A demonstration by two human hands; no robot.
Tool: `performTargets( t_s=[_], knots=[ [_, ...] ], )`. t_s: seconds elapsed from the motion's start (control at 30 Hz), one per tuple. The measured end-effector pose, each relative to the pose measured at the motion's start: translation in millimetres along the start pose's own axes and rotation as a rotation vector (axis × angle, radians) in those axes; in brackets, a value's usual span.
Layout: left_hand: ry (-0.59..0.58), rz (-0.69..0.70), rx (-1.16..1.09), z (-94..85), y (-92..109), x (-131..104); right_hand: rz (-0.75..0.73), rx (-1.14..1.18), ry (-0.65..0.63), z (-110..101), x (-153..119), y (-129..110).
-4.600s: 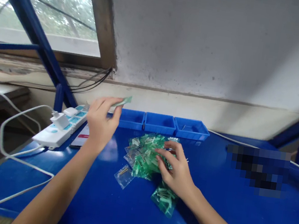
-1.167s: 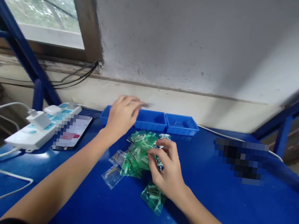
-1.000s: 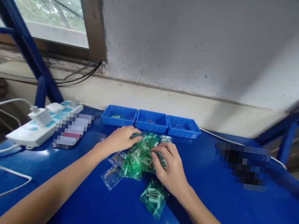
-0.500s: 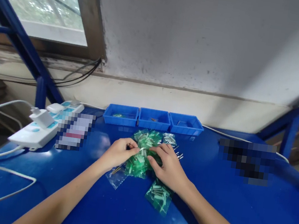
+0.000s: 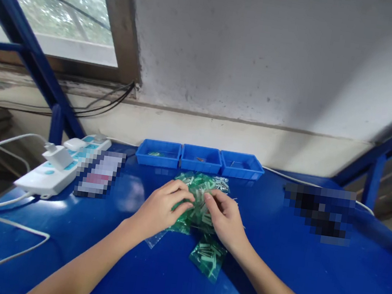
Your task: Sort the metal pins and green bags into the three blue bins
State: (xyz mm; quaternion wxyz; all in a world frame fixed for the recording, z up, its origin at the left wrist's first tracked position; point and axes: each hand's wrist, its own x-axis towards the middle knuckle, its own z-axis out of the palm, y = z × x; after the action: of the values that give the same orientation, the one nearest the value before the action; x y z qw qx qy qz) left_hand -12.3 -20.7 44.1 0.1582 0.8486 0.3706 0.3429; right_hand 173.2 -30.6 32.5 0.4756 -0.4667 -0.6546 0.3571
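A pile of small green plastic bags point(image 5: 183, 225) with small pale and metal rod-like parts in them lies between my hands. My right hand point(image 5: 225, 219) pinches the top edge of a small plastic bag point(image 5: 203, 211) between thumb and fingers. At the left side of the pile, my left hand point(image 5: 166, 206) is curved with thumb and fingers apart, and nothing shows between them. Closer to me lies a separate green bag of parts point(image 5: 208, 256). A clear bag point(image 5: 155, 239) sticks out from under my left hand, mostly hidden.
Three blue bins point(image 5: 198, 166) stand in a row behind the pile, with a few small items in them. A white power strip point(image 5: 43, 179) with plugs and cables sits at the left. Blurred-out items, one phone-like point(image 5: 101, 172) and one dark point(image 5: 318, 210), flank the work area.
My left hand's thumb and fingers have parted from their pinch. The right hand's fingers have closed on a bag, which now stands more raised between the hands. The view has shifted slightly.
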Motion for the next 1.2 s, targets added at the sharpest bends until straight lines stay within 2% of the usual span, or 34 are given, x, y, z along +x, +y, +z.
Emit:
performTargets(
  t_s=[0.1, 0.17, 0.2, 0.23, 0.3, 0.37, 0.4, 0.43, 0.47, 0.53, 0.6, 0.7, 0.77, 0.87, 0.97, 1.1, 1.2],
  knots=[
    [-0.022, -0.308, -0.295, 6.0, 2.2, 0.8, -0.353, -0.273, 0.025, -1.6, -1.7, 4.5],
    [0.003, -0.428, -0.429, 10.2, 3.4, 2.1, -0.523, -0.379, -0.016, -1.3, -3.7, 6.5],
    [0.035, -0.447, -0.448, 10.1, 3.3, 3.9, -0.575, -0.408, -0.033, -1.1, -4.7, 6.2],
    [0.099, -0.438, -0.426, 7.5, 2.5, 7.1, -0.607, -0.422, -0.042, -1.3, -5.5, 5.0],
    [0.325, -0.34, -0.257, -7.4, -2.2, 17.8, -0.631, -0.428, -0.019, -3.7, -6.0, 0.0],
    [0.634, -0.178, 0.045, -32.1, -12.0, 33.0, -0.621, -0.429, 0.07, -9.7, -4.2, -5.6],
    [0.746, -0.108, 0.19, -44.8, -18.4, 40.9, -0.602, -0.435, 0.126, -13.8, -2.4, -7.5],
    [0.802, -0.071, 0.31, -55.3, -25.2, 47.6, -0.572, -0.446, 0.172, -18.0, 0.0, -7.9],
    [0.786, -0.063, 0.41, -62.1, -31.5, 52.5, -0.535, -0.465, 0.199, -22.1, 2.7, -6.8],
    [0.604, -0.103, 0.557, -60.7, -40.3, 54.5, -0.452, -0.529, 0.181, -28.2, 8.6, 1.1],
    [0.386, -0.181, 0.608, -40.8, -41.4, 46.3, -0.384, -0.616, 0.11, -30.6, 14.4, 14.9],
    [0.111, -0.225, 0.477, 0.2, -30.3, 25.9, -0.33, -0.727, 0.002, -29.0, 22.0, 37.7],
    [0.012, -0.222, 0.364, 18.8, -19.6, 16.0, -0.3, -0.778, -0.075, -27.1, 26.1, 47.4],
    [-0.029, -0.218, 0.252, 26.9, -7.9, 11.9, -0.242, -0.836, -0.104, -26.0, 30.6, 48.8],
    [-0.025, -0.228, 0.188, 22.7, -4.0, 13.9, -0.264, -0.811, -0.005, -26.3, 31.4, 39.9],
    [0.025, -0.283, -0.002, 16.9, -3.0, 15.3, -0.508, -0.633, 0.131, -21.6, 22.1, 23.8],
    [0.061, -0.396, -0.262, 14.8, -0.6, 15.2, -0.68, -0.591, 0.14, -11.4, 10.5, 13.1]
  ],
)
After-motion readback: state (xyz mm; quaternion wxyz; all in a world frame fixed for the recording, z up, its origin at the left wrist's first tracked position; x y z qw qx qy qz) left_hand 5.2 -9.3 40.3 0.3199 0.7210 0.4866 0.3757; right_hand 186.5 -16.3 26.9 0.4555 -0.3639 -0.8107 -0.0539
